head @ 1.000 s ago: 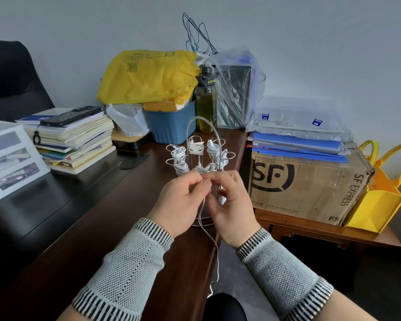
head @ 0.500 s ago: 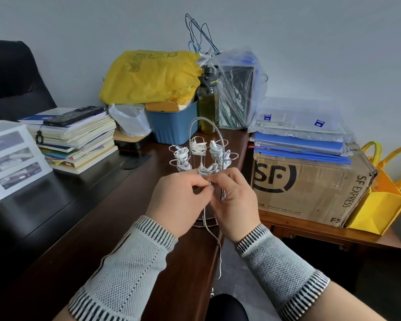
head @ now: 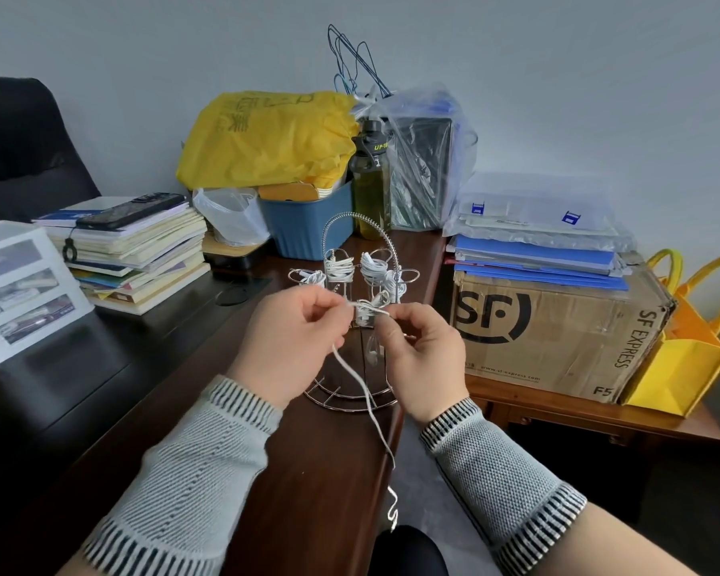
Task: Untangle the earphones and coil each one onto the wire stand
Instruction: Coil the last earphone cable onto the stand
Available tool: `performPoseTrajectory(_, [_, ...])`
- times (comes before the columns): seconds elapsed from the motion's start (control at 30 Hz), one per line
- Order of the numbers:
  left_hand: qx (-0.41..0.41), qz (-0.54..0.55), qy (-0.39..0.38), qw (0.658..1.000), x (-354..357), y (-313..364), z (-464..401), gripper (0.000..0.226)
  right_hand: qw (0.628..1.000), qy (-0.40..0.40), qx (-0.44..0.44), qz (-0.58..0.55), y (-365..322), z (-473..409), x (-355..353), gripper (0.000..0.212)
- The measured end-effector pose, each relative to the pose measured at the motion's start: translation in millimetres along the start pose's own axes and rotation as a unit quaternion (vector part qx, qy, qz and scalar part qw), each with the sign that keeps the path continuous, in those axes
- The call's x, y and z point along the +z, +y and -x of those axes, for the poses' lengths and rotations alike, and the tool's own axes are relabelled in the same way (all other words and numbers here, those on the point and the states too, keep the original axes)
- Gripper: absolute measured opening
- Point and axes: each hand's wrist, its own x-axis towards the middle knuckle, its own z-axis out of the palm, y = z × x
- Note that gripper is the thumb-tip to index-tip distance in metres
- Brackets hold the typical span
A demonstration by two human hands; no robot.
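A chrome wire stand [head: 364, 226] with an arched handle stands on the dark wooden desk [head: 308, 471] near its right edge. Several of its loop arms carry coiled white earphones [head: 338, 266]. My left hand [head: 292, 338] and my right hand [head: 422, 355] are raised in front of the stand and pinch one white earphone cable [head: 358, 380] between them at a front arm. The cable's loose length hangs down past the stand's ring base, over the desk edge, to its end near my lap. My hands hide the stand's lower arms.
A book stack with a phone [head: 134, 243] sits left, a blue bin [head: 308, 226] under a yellow bag and a green bottle [head: 371, 189] behind the stand. Right of the desk, an SF Express box [head: 558, 326] with blue folders rests on a low table beside a yellow tote [head: 682, 359].
My hands have drawn slightly apart in front of the stand, and a short stretch of the white cable now shows taut between them. The stand has not moved.
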Motion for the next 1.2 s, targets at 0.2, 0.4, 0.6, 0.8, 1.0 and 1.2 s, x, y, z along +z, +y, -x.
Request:
performPoseTrajectory(0.2, [-0.007, 0.069, 0.106, 0.992, 26.5, 2.1, -12.0, 0.019, 0.992, -0.017, 0.098, -0.076, -8.0, -2.0, 0.2, 0.009])
performPoseTrajectory(0.4, [0.026, -0.103, 0.121, 0.987, 27.0, -0.8, -18.8, 0.035, 0.985, -0.017, 0.135, -0.109, -16.5, -2.9, 0.2, 0.016])
performPoseTrajectory(0.6, [0.045, -0.311, 0.103, 0.944, 24.2, 0.1, -18.6, 0.052, 0.978, -0.013, 0.19, -0.088, -22.3, -11.9, 4.3, 0.024])
performPoseTrajectory(0.8, [-0.018, -0.129, 0.119, 0.984, 33.1, -9.8, -18.5, 0.053, 0.972, 0.001, 0.225, -0.064, -21.5, -18.7, 10.2, 0.029])
performPoseTrajectory(1.0, [-0.095, 0.099, 0.172, 0.976, 47.9, -13.2, -8.5, 0.042, 0.976, -0.002, 0.215, -0.033, -21.7, -19.0, 9.4, 0.034])
performPoseTrajectory(1.2, [-0.141, 0.236, 0.156, 0.949, 43.9, -14.9, 0.4, 0.016, 0.975, 0.02, 0.218, -0.047, -19.4, -22.1, 9.6, 0.031])
